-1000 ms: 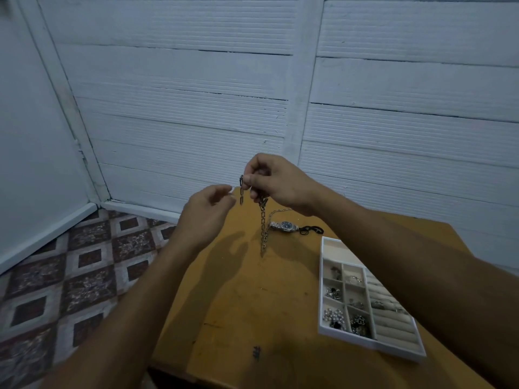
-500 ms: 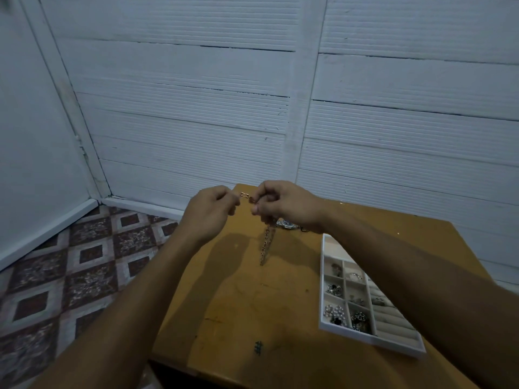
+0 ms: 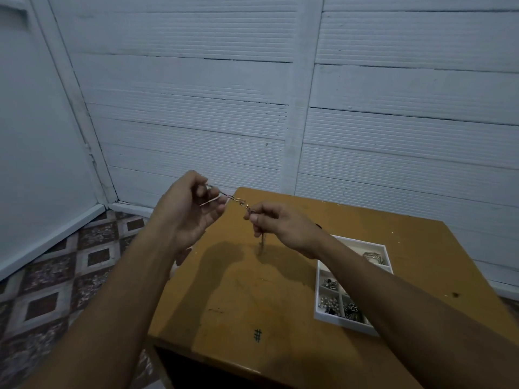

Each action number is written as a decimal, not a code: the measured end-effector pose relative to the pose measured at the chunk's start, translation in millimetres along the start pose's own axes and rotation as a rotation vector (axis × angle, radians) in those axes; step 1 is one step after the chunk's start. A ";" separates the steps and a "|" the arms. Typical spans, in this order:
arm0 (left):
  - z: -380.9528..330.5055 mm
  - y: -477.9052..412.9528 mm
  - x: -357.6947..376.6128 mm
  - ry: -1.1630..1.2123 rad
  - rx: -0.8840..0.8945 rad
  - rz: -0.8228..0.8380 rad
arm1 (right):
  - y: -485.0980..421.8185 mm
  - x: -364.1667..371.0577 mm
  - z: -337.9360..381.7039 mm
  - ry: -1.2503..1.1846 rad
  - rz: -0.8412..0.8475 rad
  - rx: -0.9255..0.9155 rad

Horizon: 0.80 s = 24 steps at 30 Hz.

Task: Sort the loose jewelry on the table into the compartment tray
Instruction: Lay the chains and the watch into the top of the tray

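Chain (image 3: 240, 203) taut between left hand (image 3: 188, 211) and right hand (image 3: 280, 224), each grip pinched shut on it, above compartment tray (image 3: 341, 322).

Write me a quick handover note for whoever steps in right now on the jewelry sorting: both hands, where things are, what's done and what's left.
Left hand: shut on one end of the chain, raised above the table's far left corner.
Right hand: shut on the chain too; a short stretch spans between the hands, the rest hangs below the right fist towards the table.
Compartment tray: on the table's right side, partly hidden by the right forearm. Several small compartments already hold pieces; the far long compartment has a silvery piece in it.
Done: much of the jewelry is in the tray.
Left: place the chain in a compartment. Whether other loose pieces remain behind the hands cannot be told.
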<state>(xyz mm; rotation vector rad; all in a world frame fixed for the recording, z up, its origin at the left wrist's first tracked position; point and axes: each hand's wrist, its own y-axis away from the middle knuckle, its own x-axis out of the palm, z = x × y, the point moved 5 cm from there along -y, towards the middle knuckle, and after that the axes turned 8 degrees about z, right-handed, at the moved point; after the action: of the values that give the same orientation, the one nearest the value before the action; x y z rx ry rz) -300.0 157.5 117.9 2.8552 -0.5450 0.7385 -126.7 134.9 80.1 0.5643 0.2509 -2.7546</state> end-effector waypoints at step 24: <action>-48.4 28.9 9.0 -0.053 0.096 0.390 | -5.4 32.8 -2.7 0.232 0.098 0.034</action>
<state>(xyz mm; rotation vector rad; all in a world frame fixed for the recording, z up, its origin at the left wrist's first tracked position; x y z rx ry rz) -325.0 138.9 165.8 2.8945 -1.1244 0.7606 -156.2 131.7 64.9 0.8822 0.2226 -2.6027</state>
